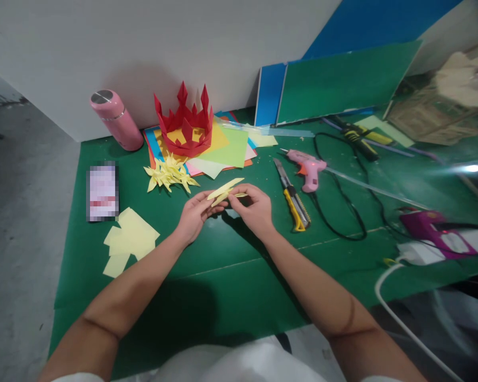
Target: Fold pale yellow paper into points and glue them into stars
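Observation:
Between my two hands, above the green table, is a folded yellow paper piece (225, 189) with narrow, pointed strips. My left hand (195, 214) pinches its left end. The thumb and fingers of my right hand (253, 208) close on its right side. Just beyond my left hand lies a pile of folded yellow paper pieces (169, 174) with pointed tips. Behind that pile a red folded-paper crown (189, 132) stands on a stack of coloured paper sheets (231, 148). Loose pale yellow paper squares (133, 233) lie left of my left forearm.
To my right are a yellow utility knife (292, 199), a pink glue gun (308, 167) with its looping cord, and a purple-and-white power strip (438, 233). A pink bottle (119, 122) and a phone (102, 191) stand left on the green table (223, 297). Pliers (360, 138) lie farther back.

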`<state>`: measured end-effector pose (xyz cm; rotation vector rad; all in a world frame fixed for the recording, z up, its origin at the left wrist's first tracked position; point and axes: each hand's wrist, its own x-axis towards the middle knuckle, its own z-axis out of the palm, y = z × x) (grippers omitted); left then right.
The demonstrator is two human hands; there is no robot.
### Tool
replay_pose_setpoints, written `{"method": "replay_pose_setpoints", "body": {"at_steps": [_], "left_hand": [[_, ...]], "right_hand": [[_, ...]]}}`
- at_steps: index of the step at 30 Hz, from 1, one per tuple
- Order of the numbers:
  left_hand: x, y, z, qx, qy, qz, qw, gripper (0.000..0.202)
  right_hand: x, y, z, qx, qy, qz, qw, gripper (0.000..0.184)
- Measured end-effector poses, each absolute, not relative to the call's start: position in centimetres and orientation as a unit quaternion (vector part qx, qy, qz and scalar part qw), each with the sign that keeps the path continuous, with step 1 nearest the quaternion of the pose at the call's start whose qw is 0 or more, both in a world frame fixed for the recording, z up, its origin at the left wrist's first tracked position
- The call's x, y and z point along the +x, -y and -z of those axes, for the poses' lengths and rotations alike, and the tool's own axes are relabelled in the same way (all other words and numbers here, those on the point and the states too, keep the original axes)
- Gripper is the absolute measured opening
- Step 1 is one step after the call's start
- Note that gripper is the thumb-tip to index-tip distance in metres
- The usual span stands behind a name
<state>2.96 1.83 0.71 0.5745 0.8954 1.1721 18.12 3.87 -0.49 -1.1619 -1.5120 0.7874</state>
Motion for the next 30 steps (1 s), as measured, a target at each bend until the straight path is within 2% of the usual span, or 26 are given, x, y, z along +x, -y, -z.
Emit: {"method": "replay_pose_setpoints", "body": {"at_steps": [11,22,30], "left_hand": [[2.8,-2.0,-0.4,0.258,-0.408,-0.510,0.712,0.037],[3.3,-1.9,-0.2,0.284,-0.426,-0.531,0.675,0.039],[3.2,-1.9,-0.5,0.262,-0.428,-0.531,0.683,0.038]], "right_hand": [[18.0,-3.6,0.1,-0.481,0.638,-0.326,0.506,0.003],[18.0,-3.6,-0.3,-0.481,0.666,-0.299,0.486,0.003],[17.8,-3.4,-0.3,-0.487,0.640,-0.303,0.511,0.002]]}}
